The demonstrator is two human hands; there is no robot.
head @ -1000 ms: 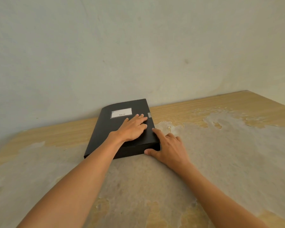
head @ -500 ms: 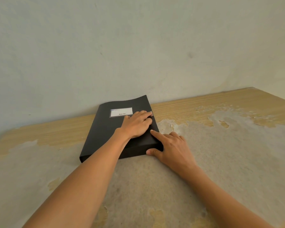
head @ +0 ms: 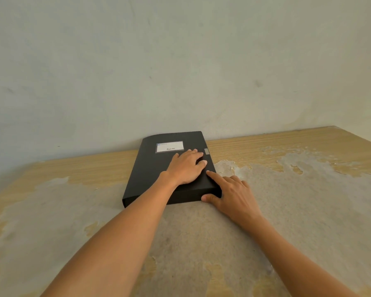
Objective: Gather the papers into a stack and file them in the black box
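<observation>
Overhead, a pale plastered wall fills the far half of the view and meets the table along a slanted line. The table is a wood-grain top whose surface has worn away over most of the near and middle area, leaving grey patches with ragged tan edges; the intact grain runs as a band along the far side.

The black box lies flat and closed on the table, at the centre of the view, its far end close to the wall. Its lid faces up and its right near corner points toward the person. No loose papers are visible anywhere on the table.

Two bare forearms reach in from the near edge. The left hand rests palm down on the right half of the lid, fingers spread and flat, pressing rather than gripping anything. The right hand sits on the table just beside the box's near right corner, fingers loosely open, forefinger lying along the right edge and thumb touching the near side wall.

A white label sits on the far part of the lid, and a small grey tab lies at the right edge, just past the left fingertips.
</observation>
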